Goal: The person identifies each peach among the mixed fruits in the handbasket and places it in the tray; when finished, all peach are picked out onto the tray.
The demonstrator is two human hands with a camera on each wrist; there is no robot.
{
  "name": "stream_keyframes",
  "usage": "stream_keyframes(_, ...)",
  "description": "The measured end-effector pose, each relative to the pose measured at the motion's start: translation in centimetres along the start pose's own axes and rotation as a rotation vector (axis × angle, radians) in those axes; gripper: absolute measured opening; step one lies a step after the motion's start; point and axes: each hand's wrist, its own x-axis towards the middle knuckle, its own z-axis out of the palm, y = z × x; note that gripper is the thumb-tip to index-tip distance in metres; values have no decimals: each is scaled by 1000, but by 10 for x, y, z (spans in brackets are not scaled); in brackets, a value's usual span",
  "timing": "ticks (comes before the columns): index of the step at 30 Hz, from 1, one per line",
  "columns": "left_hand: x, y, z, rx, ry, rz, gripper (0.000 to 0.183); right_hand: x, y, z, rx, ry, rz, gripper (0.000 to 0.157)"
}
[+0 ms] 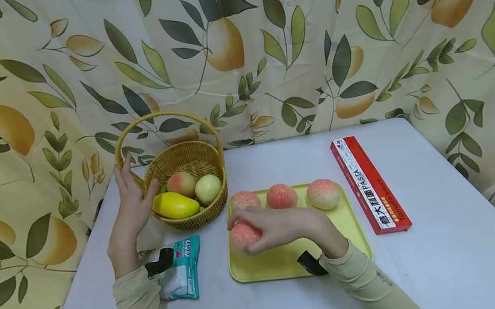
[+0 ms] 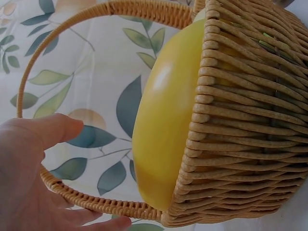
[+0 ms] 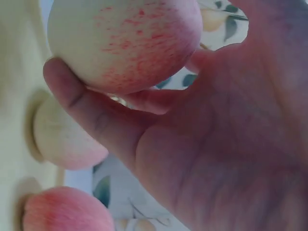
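Observation:
My right hand point(image 1: 283, 224) holds a red-speckled peach point(image 1: 245, 235) between thumb and fingers, at the left side of a yellow tray point(image 1: 279, 269). The right wrist view shows the held peach point(image 3: 130, 48) from its pale side. Along the tray's far edge sit a left peach point(image 1: 245, 199), a middle peach point(image 1: 282, 196) and a paler right peach point(image 1: 323, 194). Beside the handle of the wicker basket point(image 1: 195, 220) my left hand point(image 1: 131, 203) is raised, fingers extended and thumb apart. In the left wrist view its fingertips point(image 2: 120, 222) meet the handle point(image 2: 103, 203).
Inside the basket lie a yellow mango point(image 1: 175, 205), a peach point(image 1: 182, 184) and a pale green round fruit point(image 1: 208, 189). A teal-and-white packet point(image 1: 180, 269) is partly behind my left wrist. Right of the tray lies a red pasta box point(image 1: 371, 184). A patterned curtain point(image 1: 274, 70) hangs behind the table.

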Motion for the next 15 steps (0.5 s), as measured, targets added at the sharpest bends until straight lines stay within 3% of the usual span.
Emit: stream_keyframes(15,1,0,-1,16,4,-5,89,17,8,19,-21,-106,99,41)
